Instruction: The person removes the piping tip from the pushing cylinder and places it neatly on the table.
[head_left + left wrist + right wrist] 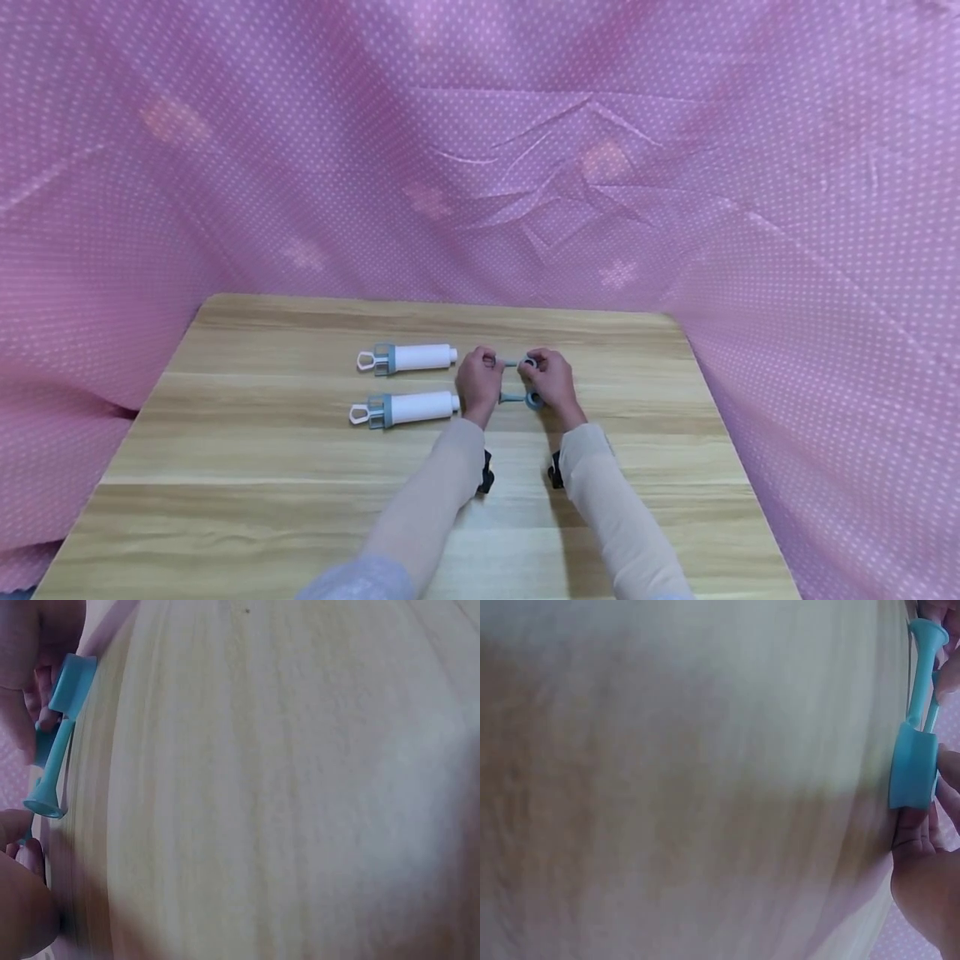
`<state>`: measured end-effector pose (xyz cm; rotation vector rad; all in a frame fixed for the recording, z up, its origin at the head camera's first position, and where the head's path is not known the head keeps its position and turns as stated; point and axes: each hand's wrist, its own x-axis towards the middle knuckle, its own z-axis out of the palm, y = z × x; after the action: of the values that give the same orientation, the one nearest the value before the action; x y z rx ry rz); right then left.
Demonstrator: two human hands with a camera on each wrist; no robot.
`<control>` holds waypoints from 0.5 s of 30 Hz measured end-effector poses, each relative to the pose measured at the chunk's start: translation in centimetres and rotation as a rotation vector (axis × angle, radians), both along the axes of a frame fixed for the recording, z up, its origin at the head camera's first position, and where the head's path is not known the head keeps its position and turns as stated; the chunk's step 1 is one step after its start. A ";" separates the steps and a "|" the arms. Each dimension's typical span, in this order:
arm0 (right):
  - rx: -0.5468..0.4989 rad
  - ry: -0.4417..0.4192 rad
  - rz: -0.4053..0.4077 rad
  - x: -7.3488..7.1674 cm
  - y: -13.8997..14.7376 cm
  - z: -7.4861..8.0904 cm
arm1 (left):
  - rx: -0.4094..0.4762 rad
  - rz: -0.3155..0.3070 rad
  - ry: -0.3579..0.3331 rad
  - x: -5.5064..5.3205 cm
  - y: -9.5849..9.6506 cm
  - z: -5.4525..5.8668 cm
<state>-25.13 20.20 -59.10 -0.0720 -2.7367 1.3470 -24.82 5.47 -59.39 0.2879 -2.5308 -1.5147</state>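
Two teal plastic pieces, each with a ring at one end and a slim stem flaring at the other, lie side by side between the hands. My left hand (480, 385) pinches the stem end of the far teal ring piece (511, 363), partly hidden by the fingers. On its ring, my right hand (552, 380) has thumb and fingers closed. The near teal ring piece (533, 401) lies just below, its ring beside the right hand. Its flared stem (49, 776) shows in the left wrist view, its broad ring (913, 766) in the right wrist view.
Left of the hands lie two white cylinders with teal collars and white loop handles, the far cylinder (422, 357) and the near cylinder (422, 407). The wooden table (285, 500) carries everything. Pink dotted cloth (480, 208) hangs behind and at both sides.
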 end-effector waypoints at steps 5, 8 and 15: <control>-0.024 -0.004 -0.011 0.1 0.1 0.0 | -0.004 0.002 -0.012 0.0 0.0 0.0; -0.032 -0.006 -0.014 0.1 0.2 0.0 | -0.007 0.008 -0.020 -0.1 0.1 -0.1; -0.074 -0.009 -0.028 0.3 0.3 0.0 | -0.008 0.019 0.002 -0.2 0.2 -0.3</control>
<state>-24.88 20.48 -59.14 -0.1212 -2.6830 1.4435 -25.05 5.65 -59.67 0.3083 -2.5248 -1.4961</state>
